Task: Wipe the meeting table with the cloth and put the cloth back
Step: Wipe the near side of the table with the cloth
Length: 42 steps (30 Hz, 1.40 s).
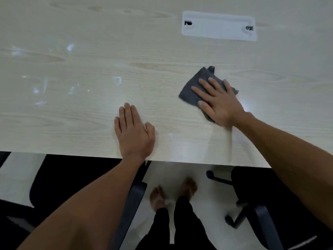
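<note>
right hand [220,103]: grip open, straight fingers pressing flat on dark grey folded cloth [196,87] | cloth: on pale wood-grain desk [90,114], right of centre | left hand [134,130]: grip open, palm flat on desk near front edge

white cable cover [219,26], black chairs [72,181], floor [212,195]

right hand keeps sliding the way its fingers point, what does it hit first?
Likely nothing: the right hand on the cloth points up-left over bare table. The cable cover lies off to the right.
</note>
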Tool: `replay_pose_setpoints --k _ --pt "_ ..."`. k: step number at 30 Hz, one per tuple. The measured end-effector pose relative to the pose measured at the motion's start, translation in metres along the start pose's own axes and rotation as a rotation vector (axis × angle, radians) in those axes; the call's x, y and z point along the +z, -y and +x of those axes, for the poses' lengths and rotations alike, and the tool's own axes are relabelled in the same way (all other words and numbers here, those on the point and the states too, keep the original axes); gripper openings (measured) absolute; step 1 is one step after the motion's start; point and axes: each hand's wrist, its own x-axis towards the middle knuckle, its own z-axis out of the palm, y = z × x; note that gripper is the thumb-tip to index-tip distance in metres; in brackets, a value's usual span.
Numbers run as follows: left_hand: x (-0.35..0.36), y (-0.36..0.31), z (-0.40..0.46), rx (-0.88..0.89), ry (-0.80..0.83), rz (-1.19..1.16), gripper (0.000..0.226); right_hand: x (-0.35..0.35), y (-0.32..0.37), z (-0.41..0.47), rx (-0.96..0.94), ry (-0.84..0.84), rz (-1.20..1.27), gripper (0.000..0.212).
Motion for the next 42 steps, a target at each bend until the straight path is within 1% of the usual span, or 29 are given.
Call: replay_pose_setpoints --k 2,3,4,5,7,10,12,13,14,15,16,17,19,21,22,23,24,27,29,30,31,32,33,36,37,38,39,40,42 --pt "0.002 0.000 0.001 -0.004 0.000 -0.006 0.078 -0.010 -0.002 0.039 0.289 -0.054 0.083 0.058" --pt "0.003 0.001 0.002 -0.004 -0.002 -0.007 0.078 -0.013 0.009 0.059 0.383 -0.066 0.122 0.061" --pt "0.004 0.002 0.002 -0.002 -0.004 -0.008 0.078 -0.013 0.025 0.074 0.431 -0.077 0.147 0.063" --pt "0.005 0.002 0.003 -0.002 -0.008 -0.010 0.078 -0.011 0.044 0.085 0.432 -0.086 0.157 0.064" --pt "0.005 0.004 0.002 -0.004 -0.026 -0.019 0.077 0.000 0.088 0.081 0.312 -0.093 0.124 0.063" --pt "0.003 0.006 0.000 0.028 -0.087 -0.066 0.072 0.025 0.132 0.014 -0.014 -0.085 0.049 0.058" --pt "0.001 0.007 -0.002 0.054 -0.105 -0.095 0.069 0.036 0.124 -0.039 -0.204 -0.032 0.021 0.056" --pt "0.000 0.005 -0.004 0.073 -0.106 -0.091 0.068 0.037 0.108 -0.059 -0.262 0.015 0.001 0.055" --pt "-0.001 0.003 -0.007 0.101 -0.110 -0.072 0.067 0.034 0.087 -0.074 -0.279 0.040 -0.006 0.055" --pt "-0.003 -0.002 -0.009 0.131 -0.113 -0.052 0.066 0.029 0.062 -0.081 -0.244 0.040 -0.007 0.055" --pt "-0.005 -0.009 -0.011 0.156 -0.107 -0.042 0.066 0.022 0.036 -0.083 -0.162 0.029 -0.005 0.055" --pt "-0.005 -0.017 -0.013 0.179 -0.090 -0.043 0.066 0.016 0.011 -0.080 -0.037 0.000 0.005 0.056" --pt "-0.005 -0.033 -0.014 0.217 -0.055 -0.054 0.068 0.002 -0.030 -0.059 0.274 -0.062 0.049 0.058" --pt "0.001 -0.047 -0.014 0.247 -0.043 -0.051 0.069 -0.008 -0.039 -0.024 0.534 -0.094 0.147 0.061" --pt "0.005 -0.053 -0.013 0.250 -0.043 -0.054 0.068 -0.009 -0.028 -0.008 0.588 -0.109 0.172 0.062" --pt "0.008 -0.058 -0.011 0.241 -0.048 -0.061 0.068 -0.006 -0.011 0.002 0.575 -0.120 0.171 0.063" --pt "0.010 -0.062 -0.010 0.223 -0.054 -0.069 0.067 -0.001 0.010 0.005 0.504 -0.121 0.154 0.063" --pt "0.014 -0.072 -0.013 0.162 -0.081 -0.087 0.065 0.026 0.062 -0.044 0.104 -0.109 0.052 0.059" --pt "0.016 -0.076 -0.016 0.133 -0.097 -0.093 0.064 0.036 0.056 -0.093 -0.101 -0.071 0.009 0.057" --pt "0.017 -0.078 -0.017 0.127 -0.091 -0.094 0.064 0.038 0.040 -0.110 -0.151 -0.056 -0.012 0.056" --pt "0.018 -0.079 -0.019 0.124 -0.078 -0.092 0.065 0.037 0.018 -0.122 -0.154 -0.042 -0.025 0.056" --pt "0.018 -0.081 -0.019 0.119 -0.063 -0.086 0.066 0.032 -0.006 -0.125 -0.109 -0.043 -0.033 0.056" --pt "0.018 -0.081 -0.019 0.115 -0.047 -0.081 0.067 0.027 -0.031 -0.123 -0.022 -0.062 -0.030 0.057" --pt "0.017 -0.084 -0.018 0.104 -0.023 -0.081 0.068 0.004 -0.091 -0.083 0.396 -0.114 0.049 0.060" --pt "0.018 -0.084 -0.018 0.103 -0.027 -0.078 0.068 -0.003 -0.098 -0.061 0.526 -0.120 0.105 0.062" --pt "0.019 -0.084 -0.017 0.103 -0.035 -0.072 0.069 -0.008 -0.096 -0.037 0.612 -0.128 0.158 0.064" --pt "0.019 -0.083 -0.016 0.100 -0.038 -0.067 0.069 -0.009 -0.084 -0.016 0.649 -0.129 0.187 0.065" --pt "0.020 -0.082 -0.015 0.098 -0.039 -0.065 0.068 -0.009 -0.065 0.002 0.638 -0.130 0.190 0.066" --pt "0.020 -0.081 -0.017 0.096 -0.041 -0.056 0.066 -0.001 -0.017 0.016 0.501 -0.130 0.160 0.065"
